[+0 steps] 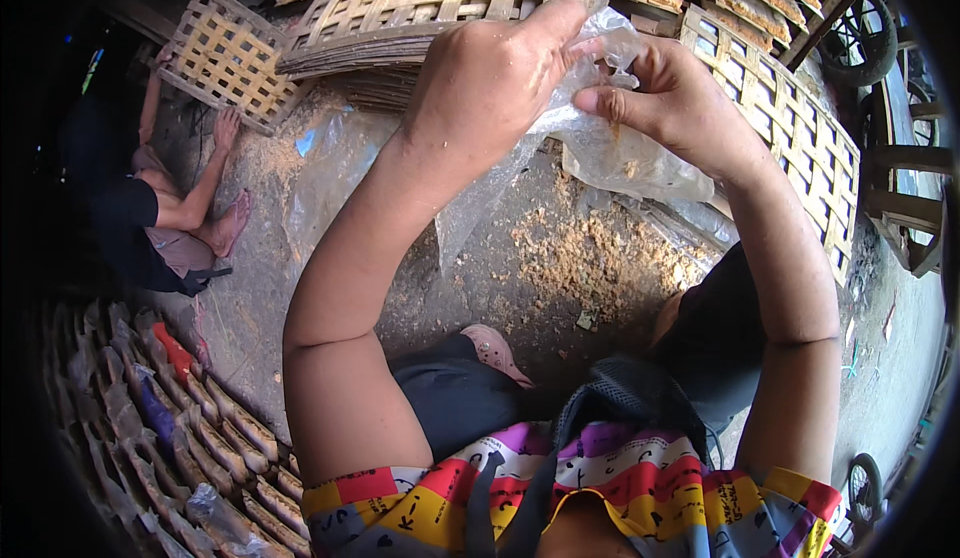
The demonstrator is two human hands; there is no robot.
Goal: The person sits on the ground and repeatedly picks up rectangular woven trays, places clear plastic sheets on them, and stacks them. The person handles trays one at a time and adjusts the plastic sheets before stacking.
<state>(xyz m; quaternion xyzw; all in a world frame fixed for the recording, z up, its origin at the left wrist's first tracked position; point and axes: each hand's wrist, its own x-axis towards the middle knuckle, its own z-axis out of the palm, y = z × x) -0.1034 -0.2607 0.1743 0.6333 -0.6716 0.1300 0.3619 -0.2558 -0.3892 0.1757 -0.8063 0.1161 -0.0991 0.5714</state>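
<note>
Both of my hands are raised at the top middle, gripping crumpled see-through plastic (612, 43). My left hand (490, 83) is closed on it, its fingertips partly hidden behind the hand. My right hand (680, 108) pinches the same plastic between thumb and fingers. Below, more thin plastic sheeting (640, 166) hangs or lies under my right hand; I cannot tell whether it is one piece with what I hold. Just beyond my left hand rests a stack of woven bamboo trays (400, 23).
Another woven tray (800, 148) leans at the right. Brown crumbs (590, 263) cover the floor before my feet. At the left, a seated person (165, 198) touches a woven panel (225, 58). Rows of filled, plastic-wrapped packs (230, 438) stand lower left. Wheels (862, 38) show upper right.
</note>
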